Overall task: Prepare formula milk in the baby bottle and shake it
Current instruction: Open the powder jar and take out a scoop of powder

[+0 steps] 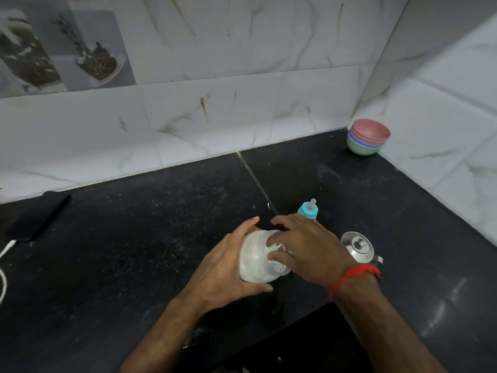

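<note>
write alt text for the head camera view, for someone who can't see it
A person's left hand grips a clear jar of white powder on a black counter while the right hand reaches into its mouth. A baby bottle stands behind, a steel kettle to the right.

No legible text, labels, brands, numbers or signs anywhere. Clear plastic jar of white powder (262, 258), gripped in both hands: surface unmarked, any print blurred beyond reading.

Home kitchen, black stone counter (161, 238), marble-look wall tiles (242, 103), stacked bowls (368, 137), steel kettle (359, 247)
</note>
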Available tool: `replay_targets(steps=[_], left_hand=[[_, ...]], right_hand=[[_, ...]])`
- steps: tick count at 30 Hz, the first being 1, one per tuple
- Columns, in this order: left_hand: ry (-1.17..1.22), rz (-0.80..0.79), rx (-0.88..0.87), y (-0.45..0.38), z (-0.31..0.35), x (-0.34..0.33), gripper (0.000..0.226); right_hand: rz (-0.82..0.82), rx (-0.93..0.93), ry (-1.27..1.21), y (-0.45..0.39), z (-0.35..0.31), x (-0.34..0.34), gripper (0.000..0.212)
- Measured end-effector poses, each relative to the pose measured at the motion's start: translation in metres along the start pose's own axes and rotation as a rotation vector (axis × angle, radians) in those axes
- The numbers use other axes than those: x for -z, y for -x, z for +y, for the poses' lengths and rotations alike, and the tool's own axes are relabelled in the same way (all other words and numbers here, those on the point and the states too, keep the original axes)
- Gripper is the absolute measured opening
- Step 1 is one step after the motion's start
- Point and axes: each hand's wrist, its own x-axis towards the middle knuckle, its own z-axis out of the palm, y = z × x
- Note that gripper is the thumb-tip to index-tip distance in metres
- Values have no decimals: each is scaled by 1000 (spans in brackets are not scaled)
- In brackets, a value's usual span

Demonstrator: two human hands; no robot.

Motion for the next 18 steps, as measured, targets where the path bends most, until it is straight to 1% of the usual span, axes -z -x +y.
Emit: replay_targets(steps=[2,5,7,9,11,13,14,16,18], left_hand=[[-3,17,-6,-4,7,-6,132],[0,46,-1,-5,12,-14,133],[-1,55,2,-5,14,-19,133],[-9,63,13,-5,17,-24,134],[-11,83,30,-5,20,-28,134],[-8,92,45,-5,22,-32,133],[-18,88,47,-5,23,-33,133],[-49,76,47,-5,23,-35,134],[-51,75,53,-5,23,-36,134]], right_hand=[[-17,-14,-54,2,8,5,30],[72,-46,-239,11,18,1,17],[157,-88,-311,15,24,0,13],[217,-123,-298,20,29,3,13],[240,-87,-213,24,29,5,12],[199,-22,-157,27,26,2,13],[146,-16,-174,27,25,1,14],[29,-67,-310,27,27,-1,13],[4,-148,-513,26,31,0,11]])
